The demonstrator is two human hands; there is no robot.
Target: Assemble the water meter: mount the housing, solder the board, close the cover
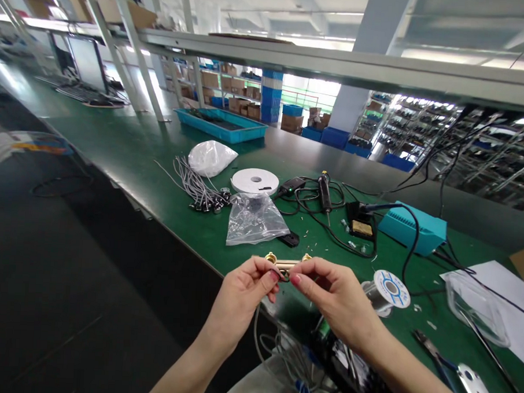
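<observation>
My left hand (pixel 244 294) and my right hand (pixel 333 295) meet over the near edge of the green bench (pixel 129 150). Both pinch a small dark part (pixel 284 274) between thumb and fingertips, fingers closed. Just behind the fingertips a brass fixture (pixel 287 260) with two round ends stands on the bench. Grey wires (pixel 281 348) hang below my hands into my lap area.
On the bench lie a clear plastic bag (pixel 254 219), a white tape roll (pixel 254 180), a bundle of grey leads (pixel 197 188), a soldering iron (pixel 324 190), a teal soldering station (pixel 410 226), a solder spool (pixel 388 289), pliers (pixel 437 352) and a blue tray (pixel 221 125).
</observation>
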